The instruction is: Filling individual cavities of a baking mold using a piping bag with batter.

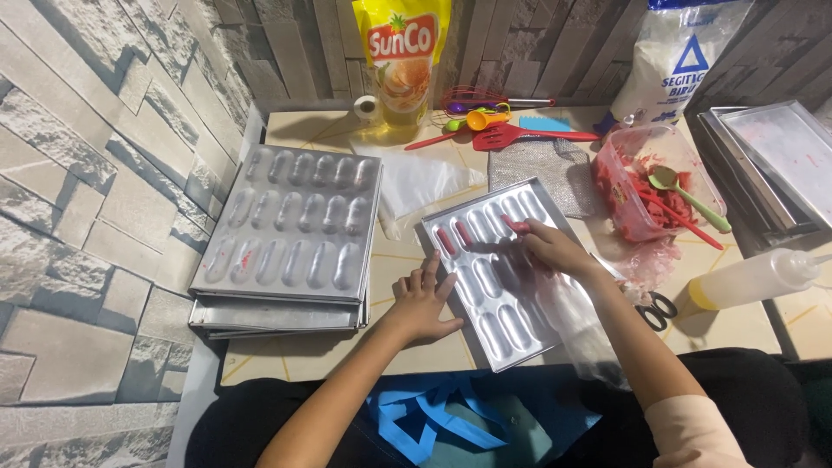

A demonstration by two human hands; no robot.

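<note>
A silver mould tray (507, 334) with oblong hollows lies tilted in front of me on the table. Two red sausage pieces (447, 240) rest in its top-left hollows. My right hand (555, 251) is over the tray's upper part, fingers closed on another red sausage piece (516, 226) at a hollow in the top row. My left hand (422, 299) lies flat with spread fingers on the table, touching the tray's left edge.
A stack of matching mould trays (290, 230) sits to the left. A clear tub (646, 178) of red sausage pieces with a green spoon stands to the right, with scissors (659, 308), a squeeze bottle (754, 277), oil pouch, utensils and more trays around.
</note>
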